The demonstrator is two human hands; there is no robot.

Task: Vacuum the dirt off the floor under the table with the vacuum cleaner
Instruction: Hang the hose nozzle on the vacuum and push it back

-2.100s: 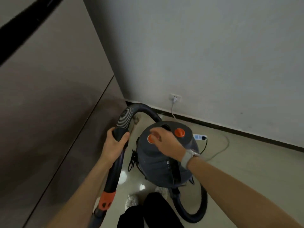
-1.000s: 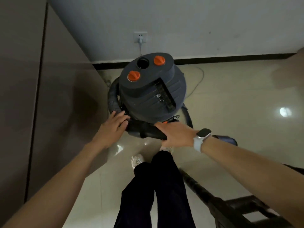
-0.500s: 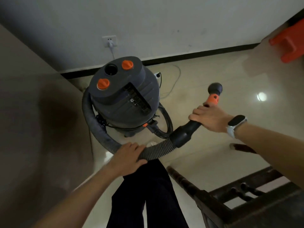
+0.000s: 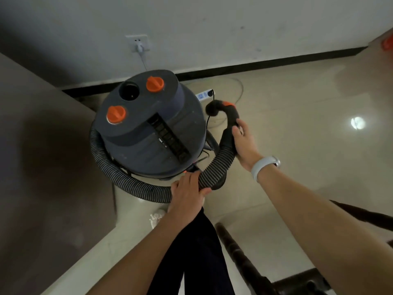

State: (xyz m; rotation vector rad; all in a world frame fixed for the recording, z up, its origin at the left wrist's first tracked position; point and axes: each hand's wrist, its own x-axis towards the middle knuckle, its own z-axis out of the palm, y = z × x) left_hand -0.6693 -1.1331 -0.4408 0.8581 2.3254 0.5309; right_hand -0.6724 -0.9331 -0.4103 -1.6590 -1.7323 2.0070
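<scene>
A dark grey drum vacuum cleaner [image 4: 148, 128] with two orange knobs stands on the glossy floor near the wall. Its ribbed hose [image 4: 119, 177] curls round the drum's left and front. My left hand [image 4: 187, 192] grips the hose in front of the drum. My right hand [image 4: 244, 143] holds the black curved hose handle [image 4: 229, 120], whose orange-ringed open end points up and to the left. A white watch is on my right wrist.
A dark wooden frame [image 4: 244, 258] stands at the lower right, close to my legs. A brown panel [image 4: 42, 167] fills the left side. A wall socket [image 4: 138, 42] with a plug and a power strip [image 4: 205, 94] lie behind the vacuum. Something orange [image 4: 387, 43] sits at the far right.
My right hand has drawn the hose handle back toward the drum, and its end now curls up and to the left. My left hand has kept its grip on the hose.
</scene>
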